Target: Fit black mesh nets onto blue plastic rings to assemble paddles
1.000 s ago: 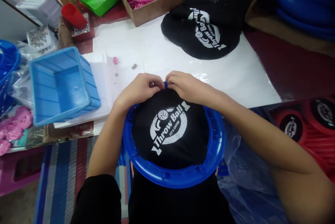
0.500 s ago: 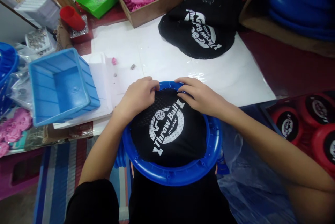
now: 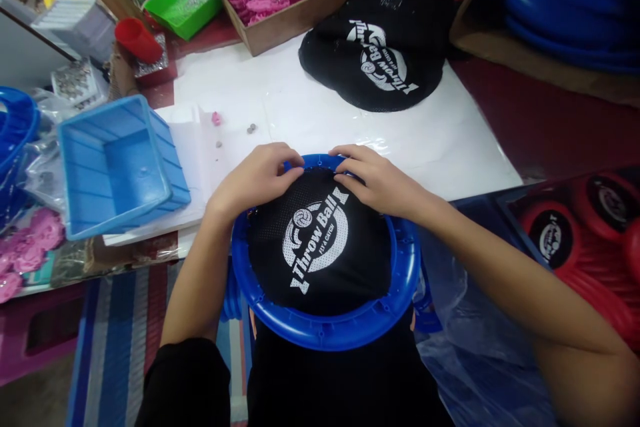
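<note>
A blue plastic ring (image 3: 325, 336) rests tilted at my lap by the table edge. Black mesh cloth (image 3: 345, 280) printed "Throw Ball" spans its middle. My left hand (image 3: 255, 177) grips the far left of the ring, fingers bent over the rim and thumb on the cloth's edge. Opposite it, my right hand (image 3: 380, 177) has its fingertips closed at the far right rim, pinching the edge of the cloth there. The fingers hide parts of that edge. Beyond the hands lies a pile of similar printed black mesh pieces (image 3: 340, 67).
To the left stands a blue bin (image 3: 170, 167). At the back are a green tray (image 3: 185, 24) of small metal parts, a red cup (image 3: 137, 39) and a cardboard box (image 3: 280, 30) of pink pieces. Red discs (image 3: 595, 267) with black centres sit at right.
My left thumb has straightened along the cloth's edge, and the left wrist has shifted slightly. The right hand stays at nearly the same part of the rim. The view has moved a little.
</note>
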{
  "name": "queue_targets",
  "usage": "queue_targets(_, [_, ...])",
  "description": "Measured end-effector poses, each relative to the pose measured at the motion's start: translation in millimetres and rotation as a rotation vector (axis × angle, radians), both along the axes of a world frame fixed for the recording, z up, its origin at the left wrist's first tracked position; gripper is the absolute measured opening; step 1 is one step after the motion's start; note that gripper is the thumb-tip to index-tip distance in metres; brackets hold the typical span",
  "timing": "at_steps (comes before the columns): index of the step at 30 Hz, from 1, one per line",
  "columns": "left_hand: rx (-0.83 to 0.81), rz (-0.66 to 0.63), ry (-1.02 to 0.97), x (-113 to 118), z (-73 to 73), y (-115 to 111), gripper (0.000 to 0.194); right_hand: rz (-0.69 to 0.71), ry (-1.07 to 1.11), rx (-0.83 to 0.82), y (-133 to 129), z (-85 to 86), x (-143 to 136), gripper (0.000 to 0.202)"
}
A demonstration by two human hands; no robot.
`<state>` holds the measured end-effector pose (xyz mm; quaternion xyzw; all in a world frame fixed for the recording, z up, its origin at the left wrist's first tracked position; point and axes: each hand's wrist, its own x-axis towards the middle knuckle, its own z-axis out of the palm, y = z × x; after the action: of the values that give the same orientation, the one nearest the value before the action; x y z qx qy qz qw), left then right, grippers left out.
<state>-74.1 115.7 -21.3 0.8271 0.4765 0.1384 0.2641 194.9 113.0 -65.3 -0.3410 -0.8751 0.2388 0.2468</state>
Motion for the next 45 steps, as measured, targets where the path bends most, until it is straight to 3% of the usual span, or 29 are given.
queue_targets(5, [0.037,-0.145,0.020,16,-4.7,4,0.026,-0.021,0.066,0.003,-1,-2.7,4,0.022])
queue_targets(12, [-0.116,-0.102,0.073,5,7.9,-9,0.023,0.102,0.100,-0.021,10,-1.4,-2,0.024])
queue_targets(15, [-0.064,-0.097,0.129,6,15.1,-12,0.023,0.119,0.056,-0.004,12,2.7,-7,0.023])
queue_targets(18, [0.013,-0.088,0.112,13,16.6,-10,0.023,0.036,-0.048,0.035,6,9.9,-7,0.024])
queue_targets(22, [0.009,-0.115,0.092,17,14.0,-5,0.021,-0.042,-0.078,0.023,-11,14.7,0,0.024])
queue_targets(26, [-0.001,-0.129,0.082,16,10.0,-3,0.020,-0.087,0.007,-0.043,-20,8.1,0,0.021])
queue_targets(31, [-0.018,-0.109,0.039,15,4.9,-1,0.017,-0.094,0.074,-0.063,-12,1.5,-4,0.020])
queue_targets(45, [-0.087,-0.050,-0.018,10,-4.4,8,0.014,-0.108,0.154,-0.166,-2,5.7,-7,0.015])
